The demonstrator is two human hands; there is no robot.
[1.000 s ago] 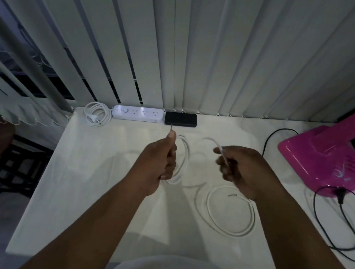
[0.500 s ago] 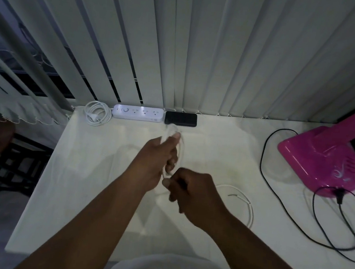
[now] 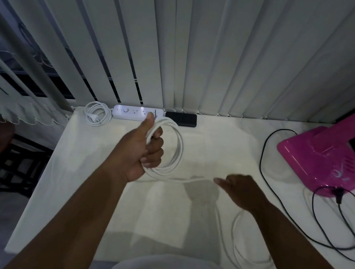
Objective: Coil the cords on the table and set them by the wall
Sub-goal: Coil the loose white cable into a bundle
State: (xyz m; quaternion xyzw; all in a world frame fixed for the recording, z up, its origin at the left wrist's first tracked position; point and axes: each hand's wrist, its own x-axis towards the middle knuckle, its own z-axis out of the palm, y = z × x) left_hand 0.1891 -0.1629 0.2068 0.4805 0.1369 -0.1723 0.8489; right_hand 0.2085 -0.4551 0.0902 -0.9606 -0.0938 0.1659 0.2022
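The left hand (image 3: 140, 150) holds a coil of white cord (image 3: 175, 154) above the white table (image 3: 91, 191). The right hand (image 3: 240, 191), at four o'clock from it, looks blurry. A pink machine (image 3: 322, 162) sits at three o'clock.

A white desk (image 3: 100, 192) stands against pale vertical blinds (image 3: 203, 49). At the desk's far edge, near the far left corner, a white power strip (image 3: 130, 113) lies along the foot of the blinds, and a flat black device (image 3: 181, 119) lies just beside its right end. At the far right corner sits a bright pink appliance (image 3: 320, 162) with a slanted neck that runs out of view at the right. Off the desk's left edge, dark bars of a low frame (image 3: 10, 171) show above the floor, and a loosely hanging pale fabric edge (image 3: 10, 112) drapes above them.
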